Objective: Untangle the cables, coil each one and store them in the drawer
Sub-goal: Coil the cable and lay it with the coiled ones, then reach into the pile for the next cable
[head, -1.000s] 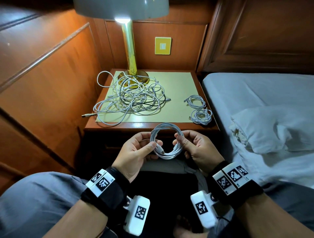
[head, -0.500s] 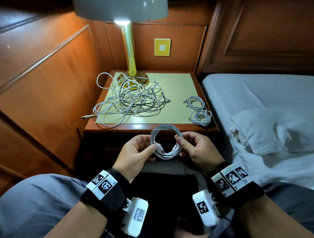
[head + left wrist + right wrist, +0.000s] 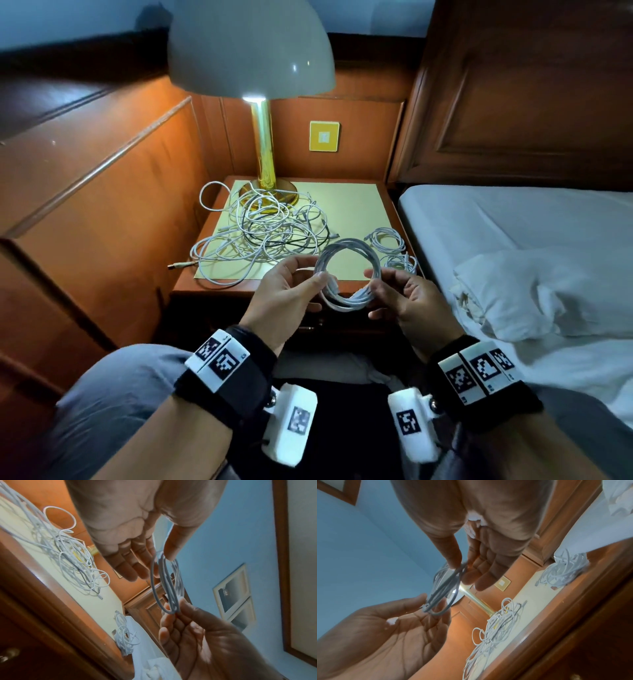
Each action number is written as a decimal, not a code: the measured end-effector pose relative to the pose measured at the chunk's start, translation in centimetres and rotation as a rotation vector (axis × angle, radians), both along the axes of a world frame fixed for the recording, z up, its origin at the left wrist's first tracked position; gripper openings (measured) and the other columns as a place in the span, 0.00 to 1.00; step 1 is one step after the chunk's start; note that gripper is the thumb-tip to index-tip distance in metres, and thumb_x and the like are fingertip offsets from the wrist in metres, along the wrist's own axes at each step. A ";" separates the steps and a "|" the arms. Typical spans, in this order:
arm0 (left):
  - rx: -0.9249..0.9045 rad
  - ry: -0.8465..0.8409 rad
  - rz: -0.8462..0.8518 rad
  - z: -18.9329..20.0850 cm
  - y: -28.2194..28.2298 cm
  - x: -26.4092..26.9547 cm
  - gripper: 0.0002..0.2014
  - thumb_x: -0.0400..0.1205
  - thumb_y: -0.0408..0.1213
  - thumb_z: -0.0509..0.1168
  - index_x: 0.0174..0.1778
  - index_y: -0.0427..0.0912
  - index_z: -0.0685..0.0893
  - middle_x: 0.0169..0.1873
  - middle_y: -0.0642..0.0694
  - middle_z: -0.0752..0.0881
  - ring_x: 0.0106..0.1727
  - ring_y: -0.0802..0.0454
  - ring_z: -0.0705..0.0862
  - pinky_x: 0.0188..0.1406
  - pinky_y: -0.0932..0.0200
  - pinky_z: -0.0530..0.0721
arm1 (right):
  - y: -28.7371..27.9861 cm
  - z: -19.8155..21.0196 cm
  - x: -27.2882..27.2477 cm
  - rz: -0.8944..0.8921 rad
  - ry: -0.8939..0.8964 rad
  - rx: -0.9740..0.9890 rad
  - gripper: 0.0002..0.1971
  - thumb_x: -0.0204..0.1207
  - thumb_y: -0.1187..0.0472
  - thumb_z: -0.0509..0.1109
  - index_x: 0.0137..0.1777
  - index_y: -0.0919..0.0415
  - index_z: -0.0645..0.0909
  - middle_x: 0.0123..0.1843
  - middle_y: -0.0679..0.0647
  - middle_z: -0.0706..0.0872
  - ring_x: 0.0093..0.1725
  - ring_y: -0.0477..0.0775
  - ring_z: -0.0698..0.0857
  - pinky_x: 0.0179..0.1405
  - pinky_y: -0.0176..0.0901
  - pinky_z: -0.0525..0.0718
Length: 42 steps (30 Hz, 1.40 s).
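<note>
A coiled white cable (image 3: 347, 274) hangs upright between both hands, just above the nightstand's front edge. My left hand (image 3: 313, 274) pinches its left side between thumb and fingers (image 3: 169, 555). My right hand (image 3: 376, 291) pinches the right side of the coil (image 3: 443, 592), thumb on top. A tangle of white and black cables (image 3: 263, 233) lies on the yellow mat by the lamp base. Two small coiled cables (image 3: 388, 240) sit at the mat's right edge. The drawer front with its knob (image 3: 8, 654) shows below the nightstand top and looks closed.
The lamp (image 3: 263, 164) stands at the back of the nightstand (image 3: 239, 291). A wood-panelled wall runs along the left. The bed (image 3: 513, 222) with a white pillow (image 3: 548, 291) lies to the right. My knees are below the hands.
Both hands have lifted the coil up and forward, from below the nightstand's edge to in front of its top. The head view has tilted upward.
</note>
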<state>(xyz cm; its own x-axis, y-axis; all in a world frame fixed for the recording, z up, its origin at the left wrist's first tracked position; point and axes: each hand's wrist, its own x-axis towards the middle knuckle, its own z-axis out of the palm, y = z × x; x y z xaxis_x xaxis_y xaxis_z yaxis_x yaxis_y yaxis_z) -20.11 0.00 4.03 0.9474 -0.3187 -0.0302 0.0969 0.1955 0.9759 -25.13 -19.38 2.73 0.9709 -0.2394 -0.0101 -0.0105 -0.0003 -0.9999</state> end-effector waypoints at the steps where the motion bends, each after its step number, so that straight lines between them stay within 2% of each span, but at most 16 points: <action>1: -0.004 0.012 -0.018 0.4 -0.2 0.0 0.07 0.84 0.31 0.69 0.57 0.40 0.83 0.45 0.41 0.92 0.45 0.48 0.88 0.43 0.52 0.84 | -0.3 0.6 -0.1 -0.024 -0.007 -0.023 0.07 0.82 0.66 0.70 0.56 0.59 0.87 0.46 0.53 0.93 0.41 0.47 0.88 0.41 0.48 0.89; 6: -0.013 0.037 -0.036 2.3 -2.1 1.1 0.10 0.83 0.32 0.69 0.60 0.38 0.84 0.48 0.38 0.92 0.48 0.44 0.90 0.42 0.49 0.85 | -2.4 4.1 0.6 -0.061 0.014 -0.140 0.07 0.82 0.62 0.71 0.56 0.60 0.88 0.47 0.58 0.93 0.45 0.56 0.92 0.43 0.51 0.89; 10: 0.012 0.065 -0.029 2.7 -3.7 3.8 0.11 0.85 0.35 0.68 0.63 0.38 0.82 0.47 0.39 0.91 0.44 0.47 0.89 0.35 0.54 0.85 | -4.8 6.4 2.6 -0.110 0.046 -0.194 0.05 0.82 0.61 0.73 0.49 0.62 0.89 0.38 0.54 0.92 0.35 0.50 0.88 0.35 0.45 0.88; 12: 0.057 0.086 -0.011 2.1 -4.2 6.0 0.10 0.86 0.36 0.68 0.62 0.38 0.82 0.47 0.40 0.91 0.42 0.48 0.88 0.35 0.55 0.85 | -6.5 6.8 4.4 -0.134 0.097 -0.219 0.07 0.81 0.58 0.74 0.47 0.62 0.89 0.36 0.54 0.91 0.36 0.51 0.87 0.35 0.45 0.87; 14: 0.132 0.112 0.028 1.0 -4.9 8.5 0.08 0.86 0.37 0.68 0.58 0.40 0.83 0.48 0.39 0.91 0.40 0.49 0.87 0.33 0.55 0.83 | -8.6 6.1 6.9 -0.180 0.148 -0.283 0.09 0.78 0.53 0.76 0.43 0.59 0.90 0.39 0.57 0.92 0.39 0.57 0.87 0.43 0.53 0.90; 16: 0.218 0.118 0.054 -0.2 -6.1 10.9 0.06 0.86 0.38 0.67 0.56 0.41 0.83 0.48 0.39 0.91 0.39 0.48 0.87 0.33 0.55 0.82 | -11.0 4.4 9.6 -0.200 0.201 -0.375 0.12 0.70 0.44 0.77 0.40 0.52 0.91 0.42 0.58 0.93 0.43 0.64 0.90 0.55 0.65 0.89; 18: 0.331 0.064 0.055 -1.3 -7.5 12.9 0.08 0.86 0.39 0.66 0.58 0.40 0.82 0.46 0.41 0.91 0.40 0.48 0.87 0.35 0.54 0.82 | -13.7 2.4 12.8 -0.203 0.245 -0.400 0.11 0.64 0.42 0.75 0.40 0.46 0.91 0.42 0.58 0.94 0.49 0.67 0.91 0.57 0.69 0.87; 20: 0.568 -0.113 0.052 -2.2 -8.8 14.5 0.11 0.86 0.42 0.67 0.60 0.42 0.82 0.44 0.47 0.90 0.42 0.49 0.88 0.39 0.54 0.84 | -15.1 2.1 15.4 -0.234 0.282 -0.368 0.08 0.68 0.49 0.77 0.39 0.53 0.90 0.41 0.57 0.93 0.47 0.65 0.92 0.58 0.68 0.88; 22: 0.802 -0.290 0.041 -2.8 -9.6 15.4 0.12 0.84 0.45 0.68 0.61 0.47 0.82 0.43 0.55 0.87 0.46 0.50 0.86 0.45 0.54 0.82 | -16.0 1.9 17.9 -0.276 0.317 -0.314 0.04 0.76 0.62 0.76 0.41 0.56 0.84 0.39 0.58 0.90 0.40 0.60 0.90 0.57 0.64 0.89; 24: 0.887 -0.352 0.003 -3.3 -10.1 16.2 0.12 0.84 0.45 0.68 0.62 0.49 0.81 0.42 0.59 0.83 0.47 0.52 0.83 0.46 0.56 0.77 | -17.0 1.2 20.5 -0.282 0.358 -0.287 0.07 0.79 0.68 0.73 0.42 0.57 0.80 0.37 0.57 0.87 0.35 0.55 0.86 0.53 0.60 0.89; 27: 0.931 -0.373 -0.038 -4.1 -10.2 17.4 0.14 0.84 0.45 0.68 0.64 0.49 0.81 0.42 0.60 0.83 0.45 0.54 0.83 0.45 0.57 0.77 | -18.1 -0.5 24.3 -0.273 0.420 -0.296 0.05 0.79 0.69 0.73 0.49 0.63 0.80 0.43 0.60 0.86 0.34 0.53 0.85 0.43 0.54 0.89; 29: 0.935 -0.388 -0.046 -4.4 -10.2 18.3 0.13 0.84 0.46 0.68 0.64 0.50 0.81 0.43 0.61 0.84 0.45 0.56 0.83 0.47 0.56 0.81 | -18.7 -1.8 26.5 -0.287 0.467 -0.303 0.05 0.79 0.69 0.73 0.52 0.65 0.80 0.46 0.63 0.86 0.36 0.54 0.85 0.45 0.56 0.90; 32: 0.927 -0.370 -0.052 -4.9 -10.0 19.3 0.11 0.84 0.47 0.67 0.61 0.51 0.82 0.43 0.60 0.85 0.45 0.56 0.84 0.47 0.55 0.82 | -18.8 -3.5 29.2 -0.294 0.522 -0.307 0.12 0.80 0.70 0.72 0.62 0.70 0.80 0.41 0.63 0.85 0.32 0.54 0.83 0.46 0.56 0.90; 34: 0.942 -0.374 -0.067 -5.1 -9.9 19.9 0.09 0.84 0.47 0.67 0.59 0.52 0.81 0.44 0.59 0.86 0.44 0.56 0.84 0.45 0.55 0.80 | -18.9 -4.3 30.5 -0.301 0.565 -0.305 0.14 0.80 0.70 0.72 0.64 0.71 0.80 0.37 0.62 0.85 0.30 0.53 0.83 0.45 0.54 0.90; 38: 0.919 -0.363 -0.065 -5.4 -9.7 21.2 0.07 0.84 0.47 0.67 0.56 0.53 0.82 0.45 0.57 0.88 0.41 0.56 0.85 0.43 0.56 0.82 | -18.9 -4.9 32.3 -0.296 0.628 -0.279 0.14 0.81 0.69 0.71 0.65 0.69 0.78 0.37 0.61 0.84 0.31 0.52 0.84 0.31 0.45 0.90; 42: 0.935 -0.368 -0.075 -5.4 -9.9 21.6 0.09 0.84 0.48 0.66 0.58 0.53 0.83 0.43 0.58 0.86 0.42 0.59 0.84 0.41 0.59 0.79 | -18.8 -5.3 33.0 -0.292 0.692 -0.282 0.14 0.82 0.69 0.70 0.66 0.69 0.77 0.39 0.63 0.84 0.35 0.53 0.84 0.44 0.50 0.89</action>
